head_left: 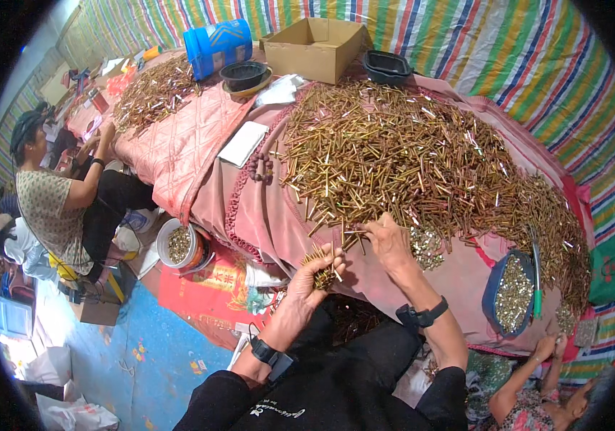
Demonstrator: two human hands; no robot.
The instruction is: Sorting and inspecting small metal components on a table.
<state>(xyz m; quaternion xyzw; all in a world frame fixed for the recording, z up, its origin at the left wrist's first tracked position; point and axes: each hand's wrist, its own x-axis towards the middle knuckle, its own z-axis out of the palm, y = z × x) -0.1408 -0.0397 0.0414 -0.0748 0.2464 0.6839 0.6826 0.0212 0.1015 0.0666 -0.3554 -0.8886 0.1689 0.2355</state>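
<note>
A large heap of thin gold-coloured metal rods (394,154) lies on the pink cloth in front of me. My left hand (306,284) is closed around a bunch of these rods, their ends sticking out past the fingers. My right hand (391,244) is just right of it at the heap's near edge, thumb and fingers pinched together on what looks like a single rod (354,232). The fingers partly hide its grip. Beside my right wrist, a small patch of shiny little metal pieces (427,248) lies on the cloth.
A blue tray (491,291) of small metal pieces stands at the right, with a green-handled tool (537,302) beside it. A cardboard box (307,57), blue bucket (218,44) and black tubs line the back. Left is a white bucket (191,251). Other people work at both sides.
</note>
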